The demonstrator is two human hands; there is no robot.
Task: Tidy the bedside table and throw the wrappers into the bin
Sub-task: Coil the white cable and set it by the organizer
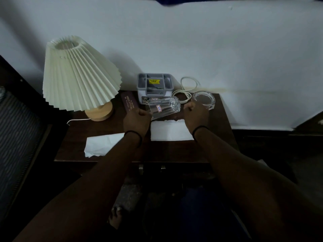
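Observation:
A clear ribbed glass (163, 107) with a small sticker lies tilted on its side over the dark wooden bedside table (174, 151). My left hand (137, 120) grips it at its open end. My right hand (195, 114) hovers just right of the glass's base with its fingers curled; whether it holds anything is hidden. Two white paper wrappers lie flat on the table: one (103, 144) at the front left under my left forearm, and one (170, 131) in the middle between my wrists.
A pleated cream lamp (78, 74) on a wooden base stands at the back left. Behind the glass sit a grey organiser box (154, 88), a maroon case (128, 102), a coiled white cable (185, 91) and a glass ashtray (203, 100). A white wall runs behind.

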